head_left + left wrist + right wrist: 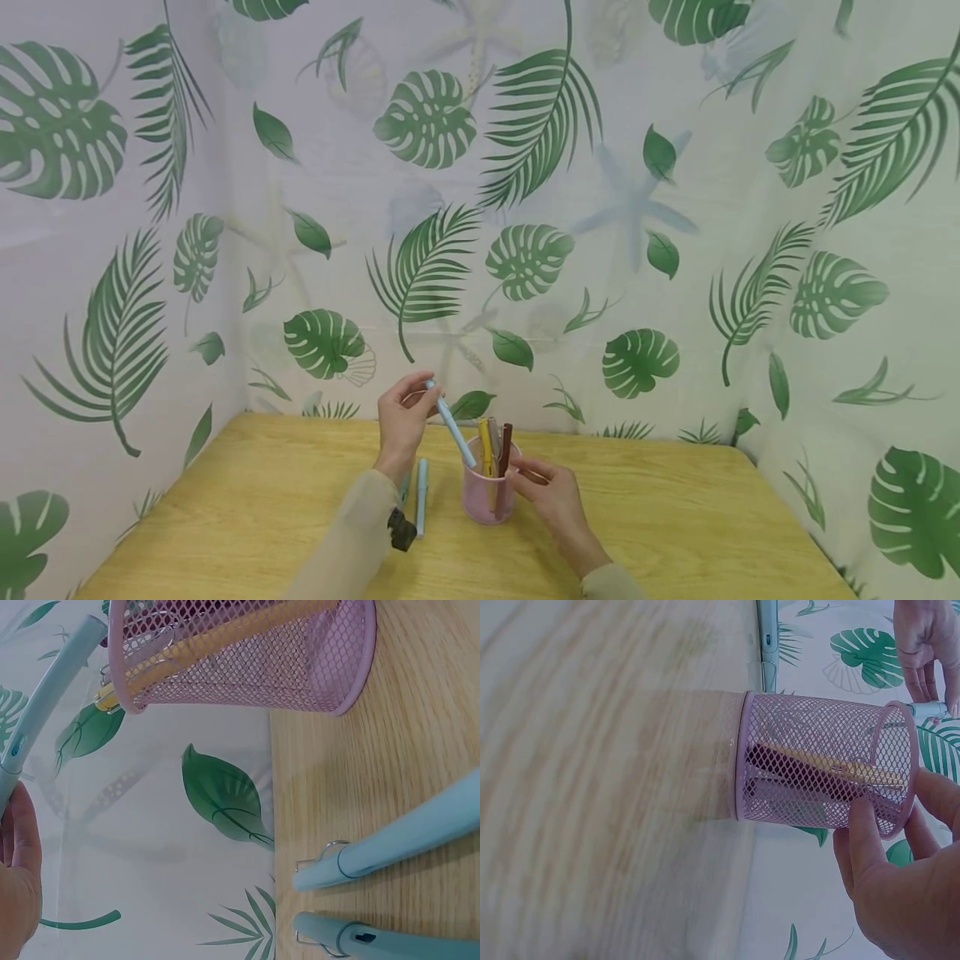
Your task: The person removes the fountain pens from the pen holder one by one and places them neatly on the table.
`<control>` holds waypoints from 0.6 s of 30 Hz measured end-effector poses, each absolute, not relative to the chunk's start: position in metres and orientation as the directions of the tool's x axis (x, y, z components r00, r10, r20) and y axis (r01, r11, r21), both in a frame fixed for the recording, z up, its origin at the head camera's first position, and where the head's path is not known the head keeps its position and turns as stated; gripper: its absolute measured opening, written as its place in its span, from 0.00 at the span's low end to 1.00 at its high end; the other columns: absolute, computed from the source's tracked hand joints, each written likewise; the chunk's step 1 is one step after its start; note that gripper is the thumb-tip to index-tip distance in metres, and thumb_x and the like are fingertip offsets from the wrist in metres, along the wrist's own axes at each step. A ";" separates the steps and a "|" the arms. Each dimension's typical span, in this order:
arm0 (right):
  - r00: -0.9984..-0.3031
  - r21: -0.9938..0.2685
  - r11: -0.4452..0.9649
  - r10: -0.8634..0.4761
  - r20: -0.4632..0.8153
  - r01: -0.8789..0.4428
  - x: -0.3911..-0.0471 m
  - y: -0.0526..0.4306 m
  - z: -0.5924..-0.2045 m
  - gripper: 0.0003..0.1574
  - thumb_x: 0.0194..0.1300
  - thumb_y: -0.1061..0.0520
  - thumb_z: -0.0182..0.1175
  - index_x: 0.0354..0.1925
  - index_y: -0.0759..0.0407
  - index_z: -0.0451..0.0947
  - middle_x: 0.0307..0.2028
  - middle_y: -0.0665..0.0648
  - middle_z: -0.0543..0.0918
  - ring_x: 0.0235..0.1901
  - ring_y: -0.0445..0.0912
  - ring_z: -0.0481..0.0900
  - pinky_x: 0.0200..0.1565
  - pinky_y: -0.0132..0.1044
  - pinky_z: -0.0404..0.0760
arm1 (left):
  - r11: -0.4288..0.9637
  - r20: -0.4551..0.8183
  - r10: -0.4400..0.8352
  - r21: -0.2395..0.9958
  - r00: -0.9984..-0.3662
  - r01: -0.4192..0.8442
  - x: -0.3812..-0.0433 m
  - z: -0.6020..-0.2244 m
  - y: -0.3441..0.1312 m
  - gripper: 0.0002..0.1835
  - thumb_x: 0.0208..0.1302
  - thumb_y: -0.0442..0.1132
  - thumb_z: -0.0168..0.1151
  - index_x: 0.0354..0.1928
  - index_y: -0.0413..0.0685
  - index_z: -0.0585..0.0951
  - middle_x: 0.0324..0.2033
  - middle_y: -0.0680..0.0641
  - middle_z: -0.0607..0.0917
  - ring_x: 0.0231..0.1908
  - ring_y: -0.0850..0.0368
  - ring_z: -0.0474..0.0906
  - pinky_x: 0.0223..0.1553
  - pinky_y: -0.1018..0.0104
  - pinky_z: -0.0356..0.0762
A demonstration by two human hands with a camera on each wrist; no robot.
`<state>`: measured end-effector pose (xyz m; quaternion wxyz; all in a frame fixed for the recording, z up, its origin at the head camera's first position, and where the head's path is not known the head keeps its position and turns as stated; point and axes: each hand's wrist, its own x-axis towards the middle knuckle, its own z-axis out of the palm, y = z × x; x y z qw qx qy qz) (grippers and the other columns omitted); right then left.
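Note:
My left hand (402, 421) pinches a light blue pen (452, 425) near its upper end. The pen slants down to the right, its lower end by the rim of a pink mesh pen holder (817, 761). In the left wrist view that end appears just outside the rim. My right hand (555, 500) grips the holder's upper right side, with the thumb against the mesh and fingers at the rim. Inside the upright holder stand a yellow pen (485, 446), a grey pen (494, 435) and a dark brown pen (506, 448).
Two more light blue pens (422, 497) lie on the wooden table (675, 533) left of the holder, one partly hidden by the left forearm. A black wrist camera (402, 531) sits on that forearm. A leaf-patterned white cloth (570, 350) hangs behind the table and along both sides.

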<state>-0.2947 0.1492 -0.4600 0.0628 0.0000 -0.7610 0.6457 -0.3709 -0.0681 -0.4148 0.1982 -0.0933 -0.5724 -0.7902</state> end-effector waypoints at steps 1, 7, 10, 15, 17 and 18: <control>-0.992 -0.983 0.167 0.080 0.097 -0.082 -0.295 0.150 -0.460 0.20 0.63 0.59 0.67 0.51 0.68 0.81 0.59 0.70 0.77 0.55 0.60 0.80 0.53 0.45 0.82 | -0.267 0.373 -0.208 0.868 -0.904 0.419 -0.371 -0.414 -0.068 0.14 0.60 0.27 0.67 0.49 0.36 0.82 0.35 0.47 0.83 0.37 0.49 0.86 0.37 0.64 0.86; -0.993 -0.985 0.154 0.079 0.085 -0.072 -0.298 0.150 -0.462 0.21 0.63 0.59 0.67 0.51 0.68 0.81 0.60 0.71 0.76 0.57 0.61 0.79 0.54 0.45 0.82 | -0.281 0.361 -0.219 0.867 -0.907 0.413 -0.370 -0.415 -0.071 0.14 0.60 0.26 0.66 0.49 0.36 0.82 0.35 0.48 0.83 0.35 0.53 0.86 0.37 0.64 0.86; -0.993 -0.986 0.151 0.081 0.081 -0.068 -0.298 0.150 -0.462 0.21 0.63 0.58 0.67 0.51 0.68 0.81 0.61 0.71 0.76 0.57 0.61 0.78 0.54 0.45 0.82 | -0.280 0.361 -0.214 0.868 -0.908 0.411 -0.371 -0.415 -0.072 0.15 0.60 0.27 0.67 0.50 0.36 0.82 0.35 0.48 0.83 0.33 0.59 0.85 0.38 0.65 0.86; -0.992 -0.985 0.154 0.086 0.089 -0.075 -0.297 0.150 -0.461 0.21 0.62 0.58 0.68 0.51 0.67 0.82 0.60 0.70 0.76 0.57 0.61 0.79 0.54 0.45 0.82 | -0.272 0.361 -0.211 0.871 -0.909 0.409 -0.371 -0.416 -0.074 0.15 0.59 0.27 0.67 0.50 0.36 0.81 0.38 0.42 0.84 0.33 0.61 0.85 0.39 0.64 0.86; -0.992 -0.985 0.152 0.083 0.097 -0.083 -0.297 0.150 -0.461 0.21 0.61 0.58 0.68 0.51 0.68 0.82 0.60 0.70 0.77 0.57 0.61 0.79 0.54 0.44 0.82 | -0.260 0.360 -0.215 0.875 -0.908 0.409 -0.371 -0.417 -0.076 0.15 0.59 0.27 0.68 0.49 0.36 0.81 0.40 0.38 0.84 0.33 0.60 0.85 0.38 0.64 0.86; -0.992 -0.984 0.152 0.079 0.101 -0.088 -0.297 0.149 -0.461 0.21 0.61 0.58 0.68 0.51 0.68 0.82 0.60 0.70 0.76 0.57 0.61 0.79 0.53 0.44 0.82 | -0.254 0.360 -0.215 0.877 -0.908 0.408 -0.370 -0.418 -0.078 0.15 0.59 0.27 0.68 0.49 0.36 0.81 0.41 0.37 0.84 0.33 0.60 0.85 0.37 0.64 0.86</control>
